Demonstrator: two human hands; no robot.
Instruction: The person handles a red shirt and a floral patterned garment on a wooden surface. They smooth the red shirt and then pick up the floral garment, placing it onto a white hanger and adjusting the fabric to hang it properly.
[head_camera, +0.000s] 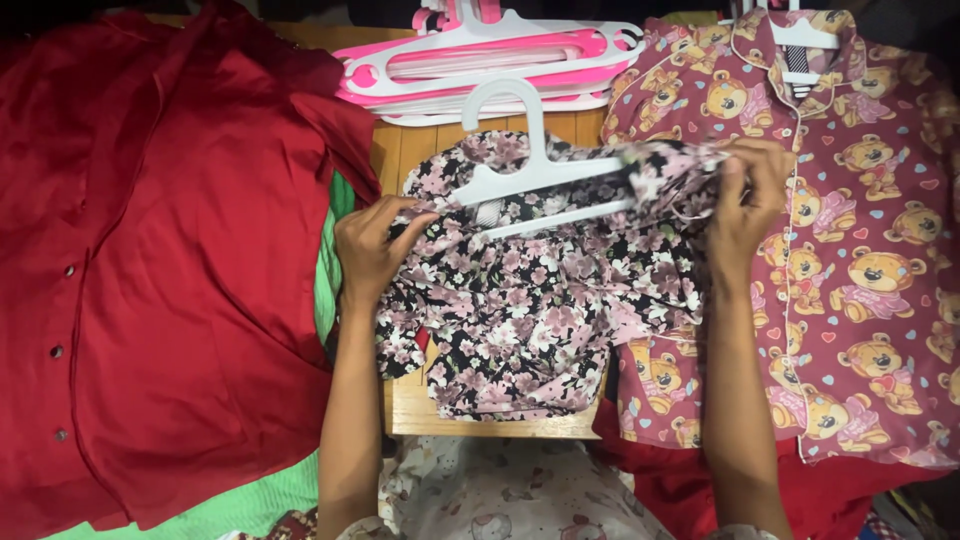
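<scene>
Where the view begins, nearest: a pale printed cloth (500, 495) lies at the bottom edge between the two forearms, with red fabric (700, 490) to its right.
Tabletop: a wooden tabletop (480, 422) shows as a bare strip under the hem of the floral garment.
Floral garment: a small dark blouse with pink blossoms (530, 320) lies spread in the middle, between both hands, on a white hanger (520, 170) whose hook points away from the person.
Left hand: the left hand (375, 245) pinches the blouse's left shoulder, its grip closed on the cloth just beside the hanger's arm.
Right hand: the right hand (745, 200) has its grip closed on the blouse's right shoulder, bunched over the hanger's end.
Left side: a large red buttoned shirt (150, 280) lies over green fabric (325, 270).
Right side: a bear-print pyjama top (860, 230) lies flat on its own white hanger.
Farthest: a stack of pink and white hangers (490, 60) lies beyond the blouse.
</scene>
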